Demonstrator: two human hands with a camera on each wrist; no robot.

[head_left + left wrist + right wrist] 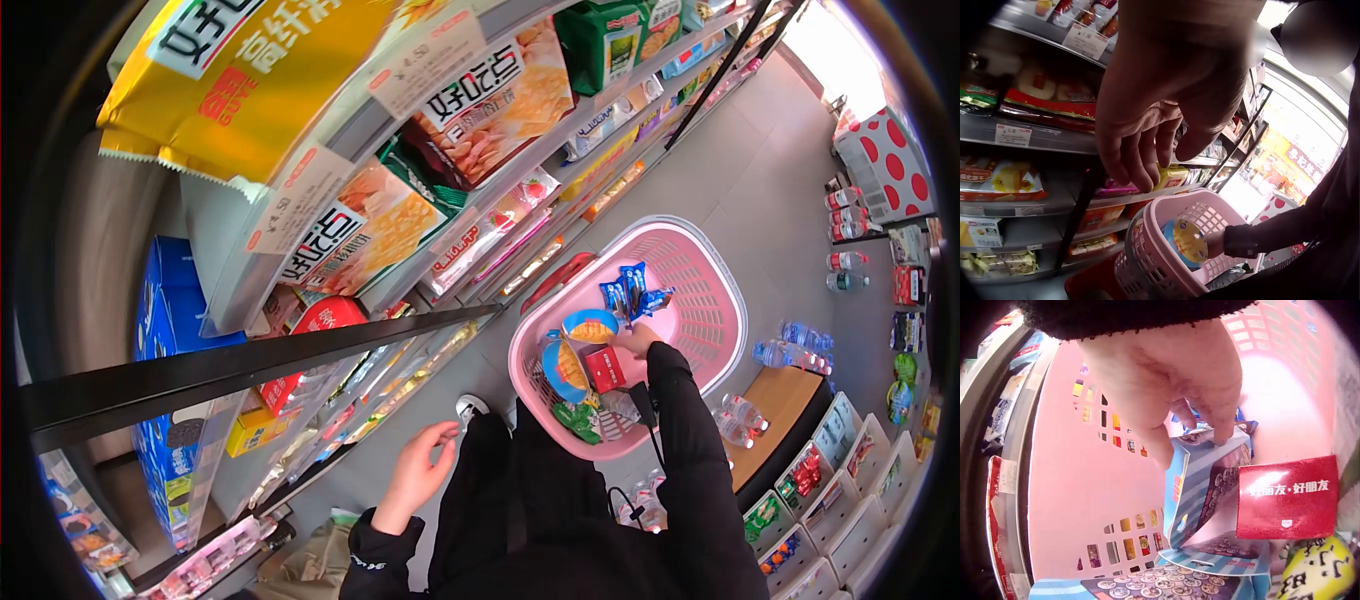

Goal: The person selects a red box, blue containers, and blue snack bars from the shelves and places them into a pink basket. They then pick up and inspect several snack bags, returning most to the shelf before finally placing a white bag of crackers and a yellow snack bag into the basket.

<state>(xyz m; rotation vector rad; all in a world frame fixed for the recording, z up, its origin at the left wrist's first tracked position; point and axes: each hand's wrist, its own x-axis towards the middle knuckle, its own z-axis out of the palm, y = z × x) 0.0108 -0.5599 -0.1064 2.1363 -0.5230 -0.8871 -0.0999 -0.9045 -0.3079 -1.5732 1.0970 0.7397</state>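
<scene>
My right hand (632, 342) reaches into a pink plastic basket (725, 290). In the right wrist view its thumb and fingers pinch the top of a blue-striped snack carton (1200, 481), which stands tilted. A second blue-striped carton (566, 372) lies beside it. Next to these is a small red box (604, 369), with a green packet (576, 421) below and blue-wrapped snack packets (636, 290) beyond the fingers. My left hand (416, 472) hangs loosely bent beside the shelves, holding nothing.
Shelves of packaged snacks run along the left, with a yellow bag (230, 90) close by and a black shelf post (270, 365) crossing the view. On the right stand water bottles (740, 418), a brown board (785, 400) and compartment bins (800, 480). Grey floor (750, 150) lies beyond the basket.
</scene>
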